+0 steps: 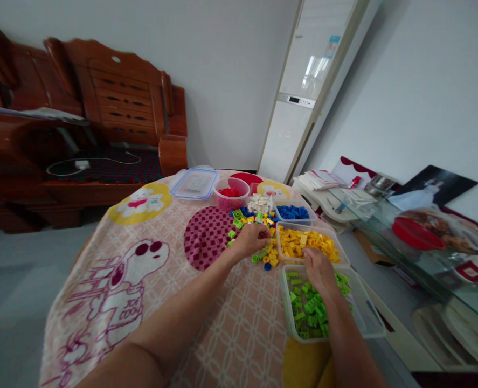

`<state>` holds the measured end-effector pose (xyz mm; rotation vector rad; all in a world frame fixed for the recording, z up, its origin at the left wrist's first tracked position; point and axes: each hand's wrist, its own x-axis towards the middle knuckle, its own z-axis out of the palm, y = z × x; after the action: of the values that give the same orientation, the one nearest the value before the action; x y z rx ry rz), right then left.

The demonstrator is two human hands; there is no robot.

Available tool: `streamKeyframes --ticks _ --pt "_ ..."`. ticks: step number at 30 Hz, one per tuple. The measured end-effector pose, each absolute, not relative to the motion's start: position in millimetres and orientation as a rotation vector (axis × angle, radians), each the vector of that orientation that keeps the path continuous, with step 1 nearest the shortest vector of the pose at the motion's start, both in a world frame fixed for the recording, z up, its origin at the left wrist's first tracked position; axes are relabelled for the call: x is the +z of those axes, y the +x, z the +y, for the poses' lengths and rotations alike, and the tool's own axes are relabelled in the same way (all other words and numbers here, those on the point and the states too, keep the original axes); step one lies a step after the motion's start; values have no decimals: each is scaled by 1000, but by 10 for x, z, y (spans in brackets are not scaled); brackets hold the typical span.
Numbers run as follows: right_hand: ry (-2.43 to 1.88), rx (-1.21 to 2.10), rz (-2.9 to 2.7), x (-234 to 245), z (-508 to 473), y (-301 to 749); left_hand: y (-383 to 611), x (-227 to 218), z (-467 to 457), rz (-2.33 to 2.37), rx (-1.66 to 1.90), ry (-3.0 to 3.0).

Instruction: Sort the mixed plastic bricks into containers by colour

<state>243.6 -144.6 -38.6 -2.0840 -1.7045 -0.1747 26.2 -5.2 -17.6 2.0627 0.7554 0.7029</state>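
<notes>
My left hand (251,238) rests on a loose pile of mixed coloured bricks (250,220) in the middle of the table, its fingers curled down onto them. My right hand (318,271) hovers over the clear tub of green bricks (309,307), fingers bent downward at the tub's far edge; what they hold is hidden. Just beyond it stands a clear tub of yellow bricks (306,243).
A tub of blue bricks (293,212), a heap of white bricks (260,203), a round tub of red bricks (230,193) and a flat lid (194,183) lie further back on the cartoon-print cloth (141,258). A wooden bench (101,108) is at left, a glass shelf (404,231) at right.
</notes>
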Motion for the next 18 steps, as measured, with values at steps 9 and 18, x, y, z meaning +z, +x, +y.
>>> streamKeyframes --ticks 9,18 --pt "-2057 -175 -1693 -372 -1455 2398 421 -201 -261 569 740 1988" --pt "-2074 -177 -1724 -386 -1450 2428 338 -187 -174 699 728 2304"
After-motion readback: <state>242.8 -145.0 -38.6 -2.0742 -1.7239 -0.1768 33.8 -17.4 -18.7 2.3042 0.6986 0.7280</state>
